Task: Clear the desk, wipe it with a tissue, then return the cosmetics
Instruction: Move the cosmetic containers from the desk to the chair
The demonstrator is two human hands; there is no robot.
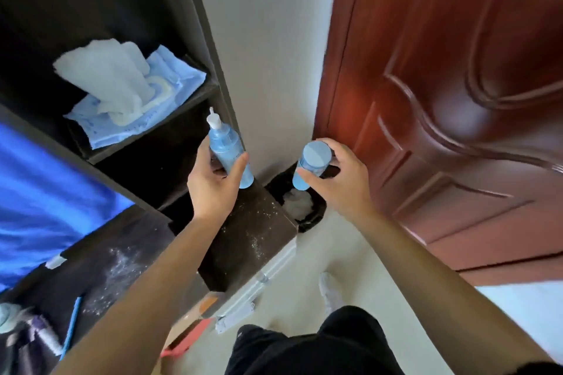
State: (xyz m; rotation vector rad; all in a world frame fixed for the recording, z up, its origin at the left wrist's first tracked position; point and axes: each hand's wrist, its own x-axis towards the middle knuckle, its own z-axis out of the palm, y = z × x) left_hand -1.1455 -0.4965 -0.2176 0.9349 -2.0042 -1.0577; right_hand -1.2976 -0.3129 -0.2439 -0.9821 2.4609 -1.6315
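Grips blue plastic pump bottle in L hand, pale-blue capped bottle in R hand; prob. clearing dusty dark desktop below.

Pump bottle label blurred, partly hidden

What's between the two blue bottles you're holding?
Nothing at hand level in the head view: between the pump bottle in the left hand and the capped bottle in the right hand shows pale wall, black bin below.
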